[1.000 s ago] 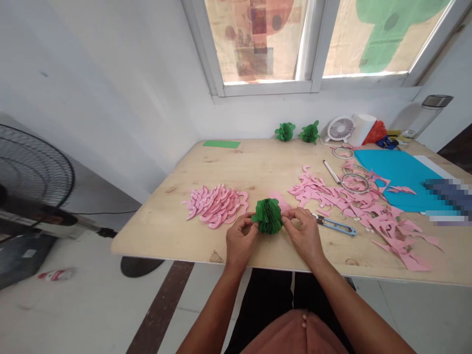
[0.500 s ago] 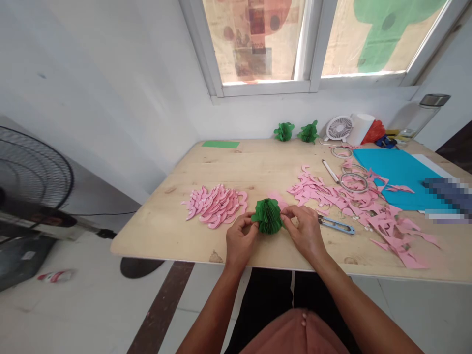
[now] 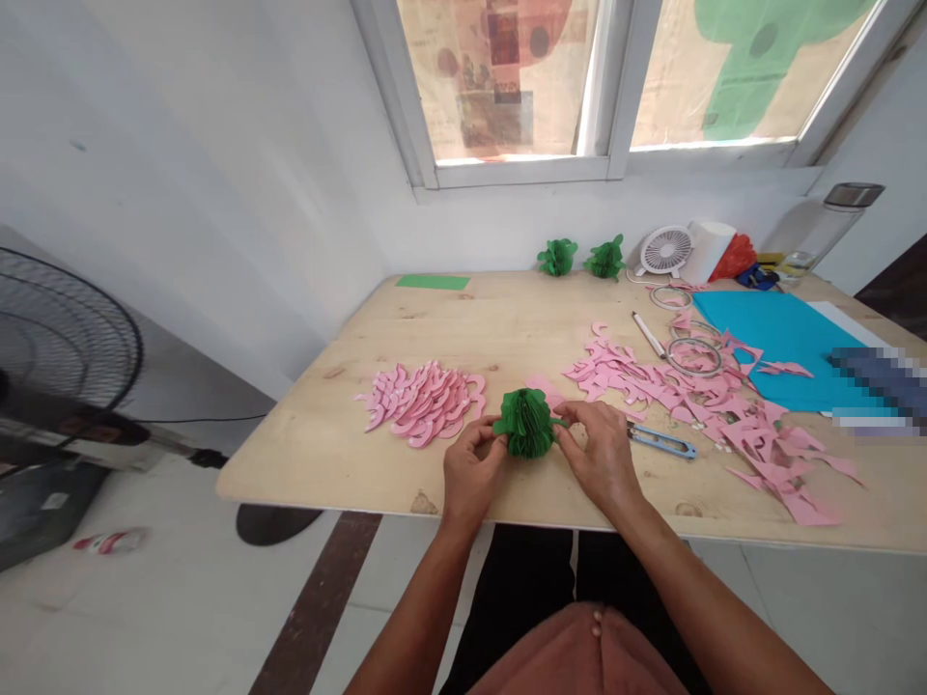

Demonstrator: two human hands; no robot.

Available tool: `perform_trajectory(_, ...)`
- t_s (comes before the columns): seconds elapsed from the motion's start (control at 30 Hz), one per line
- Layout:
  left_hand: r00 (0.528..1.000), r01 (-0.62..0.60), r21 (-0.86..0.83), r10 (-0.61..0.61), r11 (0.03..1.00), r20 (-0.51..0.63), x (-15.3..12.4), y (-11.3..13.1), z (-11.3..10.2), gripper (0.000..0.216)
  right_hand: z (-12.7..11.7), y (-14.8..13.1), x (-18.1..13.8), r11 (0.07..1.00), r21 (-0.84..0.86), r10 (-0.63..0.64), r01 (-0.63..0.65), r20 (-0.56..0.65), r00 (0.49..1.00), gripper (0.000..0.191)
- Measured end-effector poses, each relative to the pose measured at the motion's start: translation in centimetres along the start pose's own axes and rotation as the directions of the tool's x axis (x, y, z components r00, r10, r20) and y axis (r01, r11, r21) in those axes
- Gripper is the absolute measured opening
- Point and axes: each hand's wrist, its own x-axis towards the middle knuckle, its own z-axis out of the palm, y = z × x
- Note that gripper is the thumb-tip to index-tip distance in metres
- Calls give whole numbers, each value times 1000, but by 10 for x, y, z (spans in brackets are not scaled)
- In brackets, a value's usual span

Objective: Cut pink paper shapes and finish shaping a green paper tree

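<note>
A green layered paper ball (image 3: 527, 425) with fanned folds rests at the front of the wooden table (image 3: 348, 463), between my hands. My left hand (image 3: 474, 465) pinches its left edge with thumb and fingers. On the other side, my right hand (image 3: 598, 452) has thumb and forefinger closed on a small green flap at its right edge. Left of my hands lies a heap of pink scalloped paper cutouts (image 3: 435, 401). Blue-handled thread snips (image 3: 662, 441) lie just right of my right hand, and a pink paper piece (image 3: 545, 388) shows behind the ball.
Pink paper scraps (image 3: 760, 454) spread over the right side, with tape rolls (image 3: 693, 357) and a white pen (image 3: 649, 335) among them. Two green paper balls (image 3: 605, 259), a small white fan (image 3: 666, 251) and a glass bottle (image 3: 832, 232) stand along the wall. Blue sheets (image 3: 789, 338) lie at right.
My right fingers have shifted slightly at the ball's right edge, and the green flap there shows more clearly. My left hand keeps its hold; the rest looks the same.
</note>
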Motion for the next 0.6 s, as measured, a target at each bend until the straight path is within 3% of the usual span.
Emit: perform_trajectory(0.6,1000,0,11,0,1000,8,1,0,0,11,0,2,6,999,-15,-39,40,56,998,5)
